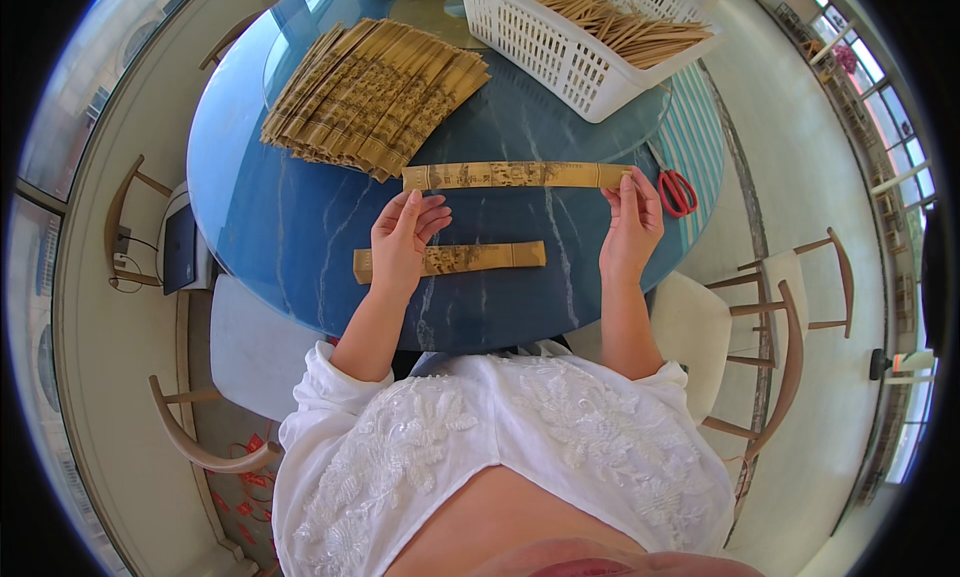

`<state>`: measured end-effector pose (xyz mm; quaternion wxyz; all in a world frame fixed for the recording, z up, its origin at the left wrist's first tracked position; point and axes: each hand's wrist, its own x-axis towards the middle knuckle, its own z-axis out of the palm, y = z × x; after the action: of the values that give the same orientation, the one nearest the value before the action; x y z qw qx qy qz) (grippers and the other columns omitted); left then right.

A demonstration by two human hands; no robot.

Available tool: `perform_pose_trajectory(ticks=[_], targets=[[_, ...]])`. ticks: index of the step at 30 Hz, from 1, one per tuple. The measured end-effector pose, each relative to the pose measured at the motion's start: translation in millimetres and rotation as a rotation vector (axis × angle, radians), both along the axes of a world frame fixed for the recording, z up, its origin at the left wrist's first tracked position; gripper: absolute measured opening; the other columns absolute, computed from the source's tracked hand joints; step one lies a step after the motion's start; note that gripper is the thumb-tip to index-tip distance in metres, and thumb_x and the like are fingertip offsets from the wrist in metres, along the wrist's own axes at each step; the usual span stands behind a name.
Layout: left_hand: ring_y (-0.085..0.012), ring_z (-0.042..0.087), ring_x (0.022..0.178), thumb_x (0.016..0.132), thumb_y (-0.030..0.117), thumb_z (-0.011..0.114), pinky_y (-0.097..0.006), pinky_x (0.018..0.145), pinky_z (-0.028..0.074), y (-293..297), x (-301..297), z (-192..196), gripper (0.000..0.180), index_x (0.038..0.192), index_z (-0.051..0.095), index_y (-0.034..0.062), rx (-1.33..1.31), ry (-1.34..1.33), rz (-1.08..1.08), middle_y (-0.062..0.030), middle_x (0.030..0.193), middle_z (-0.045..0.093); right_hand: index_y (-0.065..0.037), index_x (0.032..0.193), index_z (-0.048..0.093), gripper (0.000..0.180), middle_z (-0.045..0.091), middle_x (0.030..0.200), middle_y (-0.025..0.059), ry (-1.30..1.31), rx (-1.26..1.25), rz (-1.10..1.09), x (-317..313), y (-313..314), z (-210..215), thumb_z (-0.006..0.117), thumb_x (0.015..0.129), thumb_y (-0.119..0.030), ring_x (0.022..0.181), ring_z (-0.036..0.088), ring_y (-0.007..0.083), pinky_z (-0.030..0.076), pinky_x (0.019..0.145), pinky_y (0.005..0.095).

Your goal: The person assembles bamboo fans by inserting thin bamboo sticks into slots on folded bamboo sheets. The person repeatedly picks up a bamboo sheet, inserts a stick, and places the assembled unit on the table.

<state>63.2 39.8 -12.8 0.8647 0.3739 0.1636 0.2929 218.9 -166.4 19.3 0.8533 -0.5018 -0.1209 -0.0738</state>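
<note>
Pinching long tan printed paper strip (515,175) at opposite ends, left hand (400,239) and right hand (630,229), over round blue marbled table (290,222).

Across the room's round blue tabletop (300,239), the person stretches a tan printed strip (517,175) level from side to side, the left grip (404,237) pinching one end and the right grip (632,229) the other. A second strip (485,259) lies nearer the person, partly hidden by the left forearm. Beyond, I see a broad fanned pile of similar strips (375,95) and a white slotted basket (555,57) of thin wooden sticks (620,25). Red-handled scissors (677,194) rest just beside the right grip.
</note>
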Motion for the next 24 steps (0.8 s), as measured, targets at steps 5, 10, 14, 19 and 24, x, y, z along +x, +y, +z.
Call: perform_pose_trajectory(ticks=[5,10,14,19,24], targets=[[-0.0207,0.065,0.078,0.092,0.020,0.055,-0.031,0.073,0.056,4.3,-14.9,-0.8,0.021,0.101,0.059,0.0009,0.034,0.050,0.012,-0.0144,0.090,0.066,0.003,0.108,0.062,0.021,0.064,0.095,0.0100,0.013,-0.070,0.029,-5.6,-4.9,0.1,0.059,0.088,-0.004,0.083,0.063,0.0150,0.054,0.076,0.0295],[-0.0146,0.061,0.066,0.092,0.021,0.057,-0.025,0.062,0.051,9.5,-36.5,5.8,0.020,0.089,0.059,0.0018,0.124,0.126,-0.028,-0.0106,0.081,0.065,0.003,0.110,0.061,0.024,0.065,0.095,0.0102,0.040,-0.123,0.123,-4.5,-8.1,-0.4,0.060,0.087,-0.004,0.081,0.063,0.0155,0.054,0.077,0.0294],[-0.0118,0.058,0.060,0.091,0.020,0.057,-0.023,0.058,0.048,20.0,-54.7,16.6,0.019,0.083,0.059,0.0031,0.257,0.202,-0.185,-0.0090,0.074,0.064,0.001,0.118,0.057,0.031,0.065,0.095,0.0099,0.070,-0.109,0.226,8.4,-12.1,0.0,0.060,0.088,-0.008,0.081,0.063,0.0144,0.054,0.077,0.0285],[-0.0138,0.061,0.062,0.089,0.018,0.061,-0.024,0.053,0.048,43.6,-54.0,51.0,0.016,0.085,0.061,0.0027,0.137,0.081,0.104,-0.0110,0.076,0.065,-0.003,0.128,0.049,0.040,0.065,0.095,0.0085,0.101,-0.174,0.209,14.2,2.2,-18.5,0.058,0.090,-0.012,0.075,0.059,0.0101,0.052,0.072,0.0249],[-0.0128,0.060,0.061,0.086,0.020,0.066,-0.024,0.052,0.047,102.6,-29.6,65.1,0.019,0.089,0.063,0.0019,0.200,0.108,0.567,-0.0118,0.081,0.067,-0.003,0.126,0.052,0.035,0.065,0.090,0.0057,0.028,-0.349,0.221,14.6,-2.0,-44.8,0.055,0.091,-0.008,0.068,0.055,0.0059,0.048,0.065,0.0201]])
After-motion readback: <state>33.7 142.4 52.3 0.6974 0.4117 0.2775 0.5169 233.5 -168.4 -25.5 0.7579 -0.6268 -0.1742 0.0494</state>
